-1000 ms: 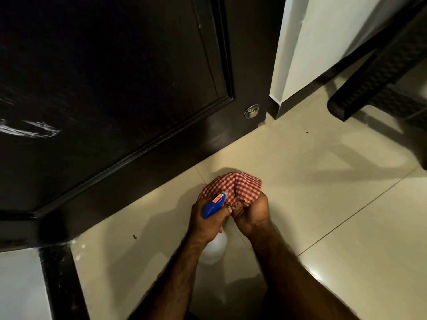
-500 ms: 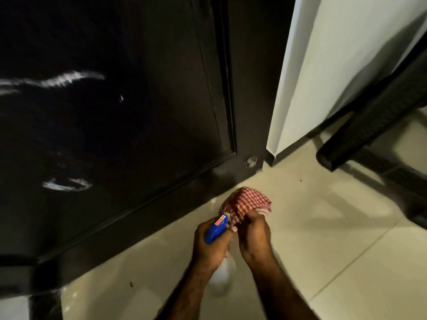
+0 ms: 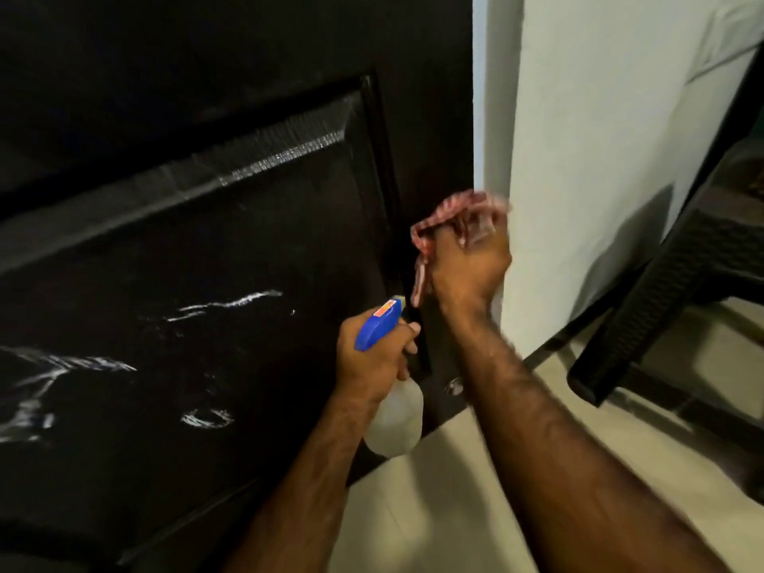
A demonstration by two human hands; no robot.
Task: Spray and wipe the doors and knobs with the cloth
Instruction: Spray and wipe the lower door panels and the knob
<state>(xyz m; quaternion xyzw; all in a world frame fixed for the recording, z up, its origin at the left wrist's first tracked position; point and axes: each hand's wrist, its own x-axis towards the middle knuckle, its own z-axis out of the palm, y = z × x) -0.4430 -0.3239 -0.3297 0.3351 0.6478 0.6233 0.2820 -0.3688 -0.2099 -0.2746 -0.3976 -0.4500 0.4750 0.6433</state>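
A dark panelled door [image 3: 198,250] fills the left of the view, with wet streaks on its lower panel. My right hand [image 3: 469,266] holds a red-and-white checked cloth [image 3: 450,213] bunched against the door's right edge, blurred by motion. My left hand [image 3: 372,361] grips a spray bottle [image 3: 395,423] with a blue trigger head [image 3: 378,328], held low near the door. A small round metal fitting [image 3: 454,385] sits low on the door, between my forearms.
A white wall [image 3: 599,138] stands right of the door. A black woven chair [image 3: 678,291] is at the far right over the pale tiled floor [image 3: 434,510].
Both hands have risen from near the floor. My right hand has carried the cloth up to the door's right edge. The view has tilted upward.
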